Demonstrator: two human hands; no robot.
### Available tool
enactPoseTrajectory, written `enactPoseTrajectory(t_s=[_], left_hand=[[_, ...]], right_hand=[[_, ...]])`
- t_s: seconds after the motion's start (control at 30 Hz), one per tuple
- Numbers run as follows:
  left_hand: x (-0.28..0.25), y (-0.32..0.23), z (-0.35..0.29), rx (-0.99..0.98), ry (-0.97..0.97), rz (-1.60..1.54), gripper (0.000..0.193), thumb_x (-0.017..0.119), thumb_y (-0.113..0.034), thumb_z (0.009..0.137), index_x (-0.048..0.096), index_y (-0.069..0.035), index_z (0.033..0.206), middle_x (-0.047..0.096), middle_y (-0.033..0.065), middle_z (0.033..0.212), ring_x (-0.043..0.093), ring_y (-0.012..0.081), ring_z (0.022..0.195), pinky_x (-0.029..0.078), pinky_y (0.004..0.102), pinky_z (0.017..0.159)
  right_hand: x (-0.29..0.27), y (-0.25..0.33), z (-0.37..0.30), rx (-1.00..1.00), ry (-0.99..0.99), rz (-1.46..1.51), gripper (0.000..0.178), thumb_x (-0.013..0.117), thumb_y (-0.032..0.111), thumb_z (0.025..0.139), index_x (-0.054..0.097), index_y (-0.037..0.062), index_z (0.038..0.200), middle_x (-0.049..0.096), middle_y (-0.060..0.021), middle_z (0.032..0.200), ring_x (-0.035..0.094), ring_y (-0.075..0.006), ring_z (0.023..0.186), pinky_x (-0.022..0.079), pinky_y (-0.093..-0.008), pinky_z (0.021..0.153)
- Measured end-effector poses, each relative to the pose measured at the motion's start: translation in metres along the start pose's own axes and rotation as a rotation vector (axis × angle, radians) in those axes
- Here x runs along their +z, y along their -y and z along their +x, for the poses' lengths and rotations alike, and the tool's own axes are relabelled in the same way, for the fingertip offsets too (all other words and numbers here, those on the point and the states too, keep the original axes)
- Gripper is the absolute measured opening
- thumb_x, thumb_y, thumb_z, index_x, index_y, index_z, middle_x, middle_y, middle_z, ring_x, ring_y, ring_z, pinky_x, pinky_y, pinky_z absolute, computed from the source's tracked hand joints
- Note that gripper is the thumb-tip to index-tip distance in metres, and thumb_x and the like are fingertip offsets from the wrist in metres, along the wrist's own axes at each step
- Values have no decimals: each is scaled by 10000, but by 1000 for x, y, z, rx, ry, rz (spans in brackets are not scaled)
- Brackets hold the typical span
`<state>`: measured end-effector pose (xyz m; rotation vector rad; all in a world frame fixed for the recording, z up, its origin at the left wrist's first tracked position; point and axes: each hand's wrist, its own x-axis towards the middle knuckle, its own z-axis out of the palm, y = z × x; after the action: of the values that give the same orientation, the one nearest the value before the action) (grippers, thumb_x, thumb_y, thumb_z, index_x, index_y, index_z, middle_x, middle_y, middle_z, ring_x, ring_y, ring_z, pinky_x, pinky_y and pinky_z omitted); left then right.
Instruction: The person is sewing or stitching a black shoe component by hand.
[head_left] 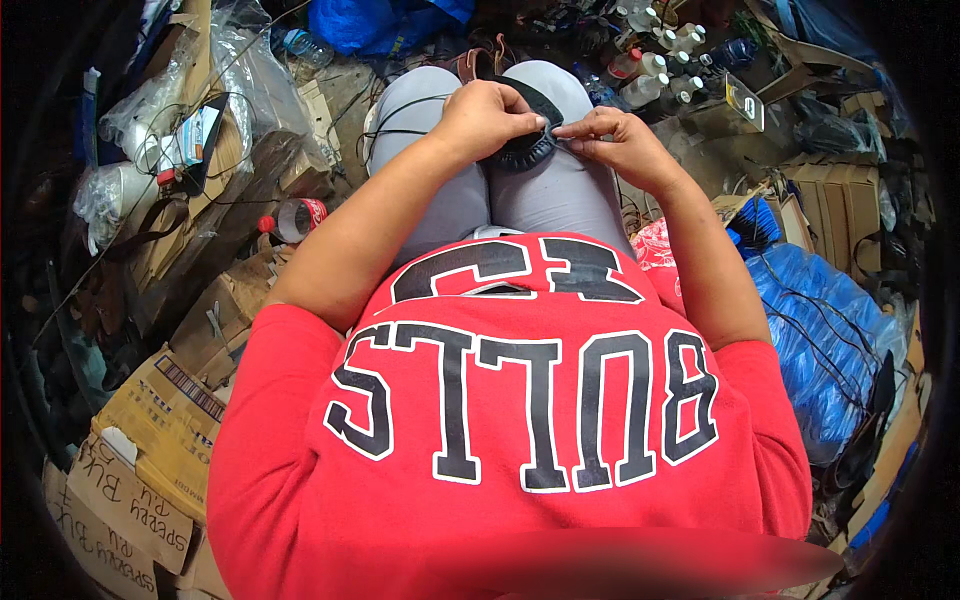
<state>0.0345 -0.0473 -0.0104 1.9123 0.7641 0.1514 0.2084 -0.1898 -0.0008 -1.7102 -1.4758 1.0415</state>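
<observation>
Two thighs (545, 200) in grey trousers form the lap. Right of them bulges a blue bag (815, 345), its contents unreadable; lower left lies a yellow carton (165, 430), its inside not visible. Over the lap, the left hand (490, 120) is nearer the work, thumb and fingers pinching the black piece (525, 152). The right hand (618, 142) has its fingertips drawn together at that piece's right edge; what they pinch is too small to tell. The piece lies between the hands, its long axis seemingly away from the body, partly covered. Beyond stand capped bottles (641, 92), contents unclear.
</observation>
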Motion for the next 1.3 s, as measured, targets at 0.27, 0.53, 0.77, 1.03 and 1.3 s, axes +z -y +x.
enactPoseTrajectory(t_s=[0.27,0.53,0.77,1.03,1.3], left_hand=[[6,7,-24,407,-425,21,127,664,-129,677,644,-23,745,606,81,739,588,207,612,467,288,587],[-12,2,-45,155,-143,-44,118,677,-54,736,665,-14,846,623,54,779,561,145,706,440,256,646],[-16,12,-41,247,-105,114,158,688,-41,716,703,-80,868,651,34,809,540,145,793,427,277,729],[-11,13,-29,280,-110,99,239,685,-34,703,717,-122,923,635,45,777,538,191,763,443,306,724],[2,-1,-25,67,-43,-7,220,676,-16,734,693,-81,943,617,26,777,543,120,755,451,258,695]], right_hand=[[3,2,1,4,-13,94,286,643,40,775,707,154,1029,524,-8,772,495,-96,726,418,-220,684],[3,18,-6,45,-72,-59,279,664,50,764,701,132,1028,515,19,741,483,-75,689,415,-225,627],[11,14,-9,213,-74,326,264,671,57,782,686,99,1042,538,62,653,447,-15,593,371,-174,547],[7,-2,-1,180,-32,438,261,665,63,795,673,64,1055,585,44,718,484,-20,632,397,-164,575],[15,0,-1,203,-75,524,252,672,67,793,672,68,1045,616,29,757,513,-26,649,431,-171,607]])
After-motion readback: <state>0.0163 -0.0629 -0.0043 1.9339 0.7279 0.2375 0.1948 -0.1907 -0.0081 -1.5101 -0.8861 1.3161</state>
